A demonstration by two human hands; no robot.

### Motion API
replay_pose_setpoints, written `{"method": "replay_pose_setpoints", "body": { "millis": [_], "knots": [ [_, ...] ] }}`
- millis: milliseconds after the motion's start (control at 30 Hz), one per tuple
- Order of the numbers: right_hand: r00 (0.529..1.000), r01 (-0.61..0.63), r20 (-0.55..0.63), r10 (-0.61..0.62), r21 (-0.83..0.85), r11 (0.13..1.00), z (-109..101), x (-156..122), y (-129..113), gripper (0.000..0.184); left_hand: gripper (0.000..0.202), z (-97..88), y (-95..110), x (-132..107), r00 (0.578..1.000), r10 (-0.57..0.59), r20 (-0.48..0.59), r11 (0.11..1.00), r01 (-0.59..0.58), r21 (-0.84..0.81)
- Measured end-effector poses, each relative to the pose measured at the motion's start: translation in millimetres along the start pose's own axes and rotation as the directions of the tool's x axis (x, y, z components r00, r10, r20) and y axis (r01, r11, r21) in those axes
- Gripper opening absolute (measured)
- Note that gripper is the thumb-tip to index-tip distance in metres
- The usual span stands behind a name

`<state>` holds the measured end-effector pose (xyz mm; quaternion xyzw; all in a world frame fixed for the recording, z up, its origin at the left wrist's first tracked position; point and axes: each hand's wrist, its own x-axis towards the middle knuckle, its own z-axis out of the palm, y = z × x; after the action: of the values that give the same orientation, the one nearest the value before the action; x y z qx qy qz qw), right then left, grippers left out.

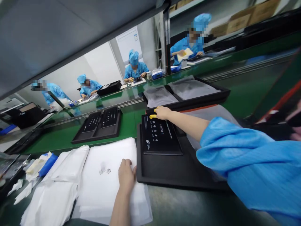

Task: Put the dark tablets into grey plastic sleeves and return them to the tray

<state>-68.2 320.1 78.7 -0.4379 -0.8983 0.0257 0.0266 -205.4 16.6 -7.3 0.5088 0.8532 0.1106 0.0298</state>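
Note:
My left hand (126, 175) lies on a stack of white foam bags (103, 175), its fingers curled at the stack's right edge beside a black tray (164, 171). My right hand (161, 113), with a yellow finger cot, reaches forward in a blue sleeve. It grips the far edge of a black tablet (160, 135) that lies face down in the tray, white print on its back.
A green conveyor belt (131, 124) runs across, carrying a black tray with two tablets (98, 124) and a tray with grey bags (185, 89). More white bags and a blue item (48, 164) lie at left. Several people in blue work across the belt.

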Motion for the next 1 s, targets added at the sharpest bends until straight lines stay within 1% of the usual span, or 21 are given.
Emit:
{"method": "replay_pose_setpoints", "body": {
  "millis": [133,233,300,333,400,467,533,600,667,700,767,833,867,900,967,1000],
  "knots": [
    [0.991,-0.085,0.104,0.086,-0.010,0.996,9.1,22.7,-10.4,0.046,0.014,5.1,0.2,6.8,0.998,-0.061,0.021,0.998,0.061,0.021],
    [0.981,-0.119,0.156,0.119,-0.011,0.993,11.2,27.5,-13.3,0.043,0.015,8.3,0.1,9.2,0.994,-0.109,0.011,0.994,0.109,0.007],
    [0.978,-0.130,0.165,0.129,-0.002,0.992,6.2,27.8,-11.6,0.044,0.017,8.8,-1.1,9.6,0.990,-0.143,-0.018,0.989,0.142,-0.052],
    [0.979,-0.133,0.158,0.131,0.003,0.991,0.3,27.8,-10.1,0.045,0.017,8.5,-2.1,9.7,0.986,-0.162,-0.040,0.983,0.157,-0.099],
    [0.984,-0.135,0.118,0.133,0.009,0.991,-19.5,27.4,-7.8,0.050,0.017,6.6,-5.0,10.2,0.974,-0.209,-0.086,0.959,0.187,-0.213],
    [0.993,-0.109,0.046,0.109,-0.004,0.994,-48.4,24.5,-9.0,0.055,0.017,4.3,-8.7,11.2,0.958,-0.268,-0.105,0.914,0.219,-0.341],
    [1.000,-0.010,0.020,0.011,-0.032,0.999,-80.4,15.2,-15.4,0.058,0.017,2.7,-12.4,12.3,0.942,-0.320,-0.102,0.850,0.238,-0.470],
    [0.988,0.150,0.038,-0.148,-0.055,0.987,-108.3,-3.0,-25.8,0.055,0.017,1.4,-15.0,12.9,0.925,-0.357,-0.133,0.773,0.213,-0.597],
    [0.957,0.290,0.040,-0.288,-0.059,0.955,-128.0,-28.6,-36.3,0.052,0.016,-1.4,-16.7,12.9,0.904,-0.378,-0.198,0.719,0.152,-0.678],
    [0.945,0.328,0.008,-0.328,-0.053,0.943,-134.7,-43.2,-39.8,0.051,0.015,-4.2,-17.3,12.6,0.893,-0.387,-0.230,0.706,0.127,-0.697],
    [0.935,0.343,-0.094,-0.342,-0.007,0.939,-143.4,-75.0,-39.8,0.050,0.015,-14.0,-18.4,10.6,0.869,-0.404,-0.286,0.705,0.098,-0.702],
    [0.931,0.315,-0.225,-0.287,0.100,0.944,-147.6,-110.6,-28.4,0.050,0.015,-28.2,-18.3,4.4,0.844,-0.424,-0.330,0.713,0.086,-0.696],
    [0.927,0.293,-0.292,-0.236,0.169,0.941,-148.0,-130.1,-18.8,0.050,0.015,-35.7,-17.1,-1.1,0.835,-0.428,-0.346,0.715,0.078,-0.695],
    [0.921,0.265,-0.350,-0.170,0.245,0.933,-147.0,-150.6,-7.6,0.050,0.016,-42.4,-14.5,-8.3,0.837,-0.420,-0.351,0.716,0.068,-0.694],
    [0.887,0.205,-0.462,0.019,0.431,0.879,-139.7,-193.2,15.9,0.050,0.017,-50.0,-3.2,-27.6,0.871,-0.365,-0.330,0.724,0.042,-0.689],
    [0.850,0.190,-0.508,0.140,0.543,0.818,-133.0,-214.3,26.3,0.049,0.018,-49.7,6.1,-38.9,0.893,-0.325,-0.312,0.737,0.033,-0.675]
  ]
}}
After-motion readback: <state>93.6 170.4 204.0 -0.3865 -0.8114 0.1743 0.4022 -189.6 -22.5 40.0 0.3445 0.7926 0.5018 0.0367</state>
